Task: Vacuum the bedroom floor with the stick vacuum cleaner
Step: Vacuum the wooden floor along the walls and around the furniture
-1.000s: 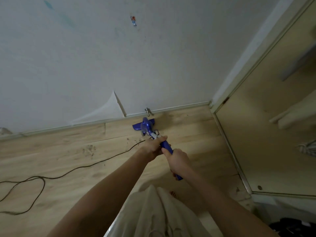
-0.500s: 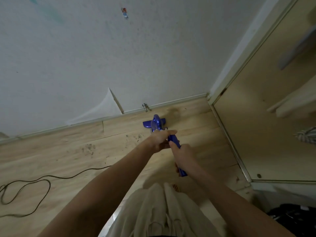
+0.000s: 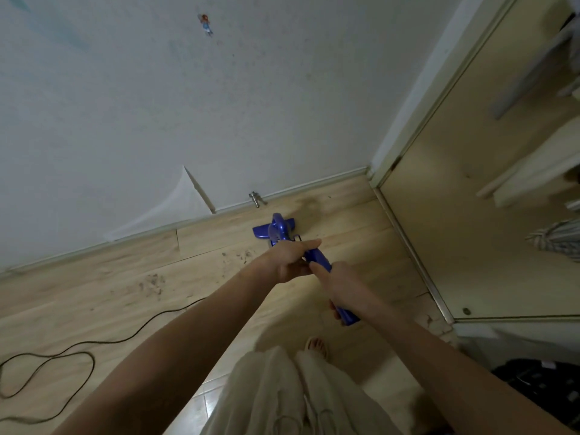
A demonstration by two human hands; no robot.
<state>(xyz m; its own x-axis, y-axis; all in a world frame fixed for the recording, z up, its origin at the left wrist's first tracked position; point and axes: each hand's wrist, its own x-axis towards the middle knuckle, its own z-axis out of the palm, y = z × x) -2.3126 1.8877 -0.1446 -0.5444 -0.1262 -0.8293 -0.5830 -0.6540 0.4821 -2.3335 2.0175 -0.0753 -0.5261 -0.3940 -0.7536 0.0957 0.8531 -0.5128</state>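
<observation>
The blue stick vacuum cleaner (image 3: 279,229) stands on the light wooden floor (image 3: 103,296), its head close to the white wall's skirting. My left hand (image 3: 290,260) grips the upper shaft. My right hand (image 3: 340,285) grips the handle just behind it, whose blue end pokes out below my wrist. A black power cord (image 3: 78,346) trails across the floor to the left. Dark specks of dirt (image 3: 153,282) lie left of the vacuum head.
A peeled flap of wallpaper (image 3: 175,202) hangs above the skirting, and a small metal fitting (image 3: 255,197) juts out beside it. A mirrored wardrobe door (image 3: 489,196) closes off the right side. Dark items (image 3: 543,387) lie at the lower right. My foot (image 3: 317,346) shows below.
The vacuum head has slid rightwards along the wall toward the corner, both hands following. The cord has trailed along behind it.
</observation>
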